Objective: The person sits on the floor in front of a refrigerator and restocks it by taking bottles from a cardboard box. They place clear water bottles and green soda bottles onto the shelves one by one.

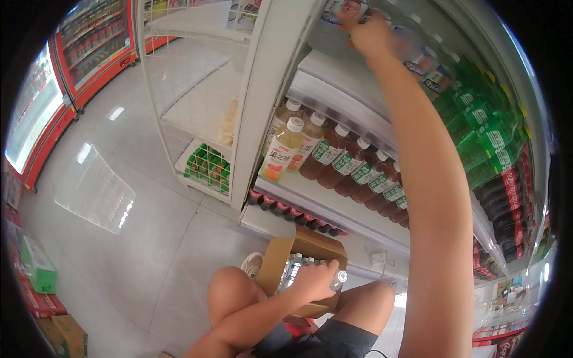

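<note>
Over an open cardboard box (277, 262) between my knees, my left hand (315, 279) grips a clear plastic bottle (339, 278) with a pale cap. Several clear bottles with blue-and-white labels (294, 265) stand inside the box, partly covered by that hand and forearm. My right hand (371, 33) is stretched up to the upper shelf (331, 71), its fingers at a clear bottle (329, 38) with a printed label. Blur and the hand itself hide whether the fingers close around it. More labelled clear bottles (421, 62) line up beside my right wrist.
Fruit tea bottles (282, 152) and brown tea bottles (329, 154) fill the shelf below. Dark cola bottles (291, 212) lie beneath. Green soda bottles (479, 116) stand to the right. A white wire rack (197, 107) adjoins the shelving; red-framed fridges (96, 76) stand far left.
</note>
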{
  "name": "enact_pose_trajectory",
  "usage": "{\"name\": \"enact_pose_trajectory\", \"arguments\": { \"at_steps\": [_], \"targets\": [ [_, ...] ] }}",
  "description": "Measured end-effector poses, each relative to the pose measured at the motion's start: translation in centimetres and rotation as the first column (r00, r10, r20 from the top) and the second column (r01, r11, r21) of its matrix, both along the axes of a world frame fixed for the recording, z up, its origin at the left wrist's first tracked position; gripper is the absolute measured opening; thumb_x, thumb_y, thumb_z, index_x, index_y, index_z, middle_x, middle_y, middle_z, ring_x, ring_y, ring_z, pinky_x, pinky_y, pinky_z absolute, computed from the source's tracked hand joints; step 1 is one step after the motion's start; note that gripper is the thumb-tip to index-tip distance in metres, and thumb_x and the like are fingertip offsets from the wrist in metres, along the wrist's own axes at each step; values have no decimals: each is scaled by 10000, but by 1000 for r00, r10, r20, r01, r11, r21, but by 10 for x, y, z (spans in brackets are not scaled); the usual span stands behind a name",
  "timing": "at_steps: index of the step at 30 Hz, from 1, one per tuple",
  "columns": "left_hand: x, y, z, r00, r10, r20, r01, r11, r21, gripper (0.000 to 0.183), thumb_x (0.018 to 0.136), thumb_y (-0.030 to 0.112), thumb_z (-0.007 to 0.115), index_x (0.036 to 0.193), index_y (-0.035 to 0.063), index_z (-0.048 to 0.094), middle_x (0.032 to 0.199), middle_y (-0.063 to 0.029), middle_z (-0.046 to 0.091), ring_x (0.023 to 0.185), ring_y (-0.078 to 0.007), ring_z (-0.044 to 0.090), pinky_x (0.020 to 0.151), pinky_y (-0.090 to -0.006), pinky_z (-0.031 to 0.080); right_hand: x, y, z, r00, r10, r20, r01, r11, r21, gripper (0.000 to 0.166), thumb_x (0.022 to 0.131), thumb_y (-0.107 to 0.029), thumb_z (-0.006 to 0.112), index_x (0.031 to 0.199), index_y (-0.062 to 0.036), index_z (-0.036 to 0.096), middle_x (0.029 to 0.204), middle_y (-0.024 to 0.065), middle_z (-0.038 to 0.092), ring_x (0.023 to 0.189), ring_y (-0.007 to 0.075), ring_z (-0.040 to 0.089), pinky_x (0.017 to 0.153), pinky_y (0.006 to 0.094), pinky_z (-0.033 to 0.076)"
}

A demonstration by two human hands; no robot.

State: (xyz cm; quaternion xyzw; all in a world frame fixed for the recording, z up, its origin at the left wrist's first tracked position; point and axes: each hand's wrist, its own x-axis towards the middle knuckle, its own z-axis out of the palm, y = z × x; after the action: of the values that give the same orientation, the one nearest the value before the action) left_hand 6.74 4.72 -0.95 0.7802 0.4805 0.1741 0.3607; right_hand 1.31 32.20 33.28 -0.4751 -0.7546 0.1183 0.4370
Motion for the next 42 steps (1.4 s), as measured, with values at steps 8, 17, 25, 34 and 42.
{"name": "enact_pose_trajectory", "arguments": {
  "at_steps": [8,17,25,34,42],
  "targets": [
    [6,8,-2,999,23,-46,-25,998,-49,655,707,383,810,1187,99,467,1097,-208,662,984,-416,662,807,-502,534,12,-2,-25,836,-425,347,68,708,703,415,902,-240,579,1226,18,550,1213,215,595,1077,373,612,849,485,513],
    [13,2,3,996,34,-79,-34,999,5,673,672,405,832,1171,99,501,1041,-204,679,955,-396,669,802,-479,532,48,-147,-50,800,-285,528,-389,423,818,231,733,-235,684,889,-68,648,882,66,577,861,218,589,737,343,452],
    [-8,-2,18,990,72,122,-54,988,-144,782,617,430,874,1230,87,531,1089,-185,688,1033,-356,665,883,-436,521,213,-249,-181,936,331,123,-324,944,-68,405,878,-229,679,1212,-11,609,1196,176,605,1041,355,627,879,408,516],
    [3,6,-3,906,100,411,1,971,-239,768,655,419,881,1234,34,556,1091,-145,695,1019,-273,677,890,-381,520,266,-332,-352,922,250,-294,-385,665,-641,1073,715,-352,859,1503,42,246,1369,262,506,1287,342,524,1072,402,409],
    [15,13,-28,797,13,604,117,977,-176,684,861,449,728,1340,31,476,1118,-104,655,1020,-217,644,888,-357,511,272,-329,-354,794,22,-608,-542,479,-690,759,866,-319,750,1414,47,373,1247,146,578,1133,205,583,984,368,473]
  ]
}}
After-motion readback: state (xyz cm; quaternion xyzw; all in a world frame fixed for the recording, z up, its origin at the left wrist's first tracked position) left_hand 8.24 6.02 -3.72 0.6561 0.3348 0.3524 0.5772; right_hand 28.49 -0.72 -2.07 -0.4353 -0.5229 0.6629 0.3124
